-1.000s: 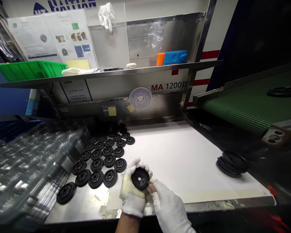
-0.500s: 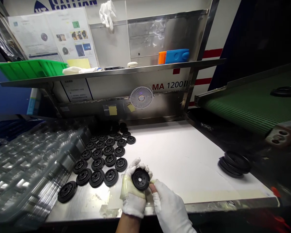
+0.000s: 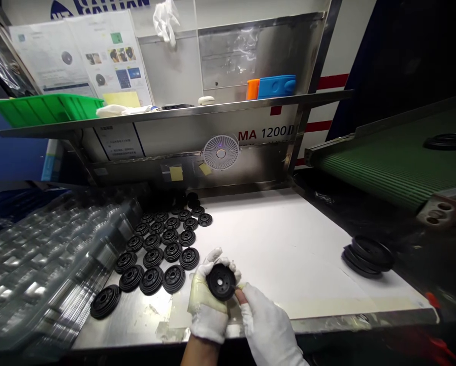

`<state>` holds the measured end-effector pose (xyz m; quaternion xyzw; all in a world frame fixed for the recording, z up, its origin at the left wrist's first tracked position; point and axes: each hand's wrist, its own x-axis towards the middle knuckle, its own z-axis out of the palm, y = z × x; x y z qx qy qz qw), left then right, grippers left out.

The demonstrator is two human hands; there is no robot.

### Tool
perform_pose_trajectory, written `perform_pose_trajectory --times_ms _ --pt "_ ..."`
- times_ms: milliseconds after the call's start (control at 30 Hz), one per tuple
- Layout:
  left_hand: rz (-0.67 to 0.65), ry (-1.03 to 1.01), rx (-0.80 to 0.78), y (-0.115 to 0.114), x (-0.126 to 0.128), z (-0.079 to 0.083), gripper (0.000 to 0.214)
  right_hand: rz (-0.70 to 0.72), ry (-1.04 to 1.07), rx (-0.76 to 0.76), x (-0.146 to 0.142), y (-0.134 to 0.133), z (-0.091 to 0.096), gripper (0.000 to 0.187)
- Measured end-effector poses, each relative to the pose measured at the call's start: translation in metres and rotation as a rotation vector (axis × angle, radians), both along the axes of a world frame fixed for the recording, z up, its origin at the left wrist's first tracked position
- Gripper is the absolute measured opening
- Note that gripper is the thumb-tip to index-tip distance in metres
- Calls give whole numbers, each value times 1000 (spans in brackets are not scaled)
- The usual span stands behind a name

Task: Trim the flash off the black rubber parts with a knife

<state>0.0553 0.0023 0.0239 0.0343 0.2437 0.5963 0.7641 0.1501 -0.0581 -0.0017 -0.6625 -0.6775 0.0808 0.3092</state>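
My left hand (image 3: 208,301), in a white glove with a yellowish coating, is closed around a round black plastic wheel (image 3: 221,282). The wheel is tilted toward me, showing its hollow face and a light centre hole. At its lower right rim is my right hand (image 3: 268,323), white-gloved, with a bare fingertip showing. Its fingers are pinched together; whatever may be between them is too small or hidden to name. To the left, several similar black wheels (image 3: 151,280) lie in rows on the table.
Stacked clear plastic trays (image 3: 60,254) stand at the left. Two or more black round parts (image 3: 368,254) lie stacked on the white table sheet (image 3: 281,244) at right. A green conveyor belt (image 3: 399,162) runs beyond. Above is a metal shelf (image 3: 220,108) with a green bin (image 3: 53,109); a fan (image 3: 221,152) hangs below.
Both hands and the wheel stay almost in place, with only a very slight shift. The view has moved a little.
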Motion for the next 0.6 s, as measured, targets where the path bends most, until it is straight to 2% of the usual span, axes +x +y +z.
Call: perform_pose_trajectory --times_ms 200,333,433,600 --pt "104 -27 -16 5 10 0 6 -29 -58 8 -8 -4 -2 29" --pt "84 -13 -7 3 7 3 10 19 40 11 -14 -5 -6 32" --pt "31 33 -29 -1 2 4 19 53 269 -17 -14 -4 -6 35" --pt "68 56 -39 -2 -1 7 18 78 904 -131 -6 -3 -1 40"
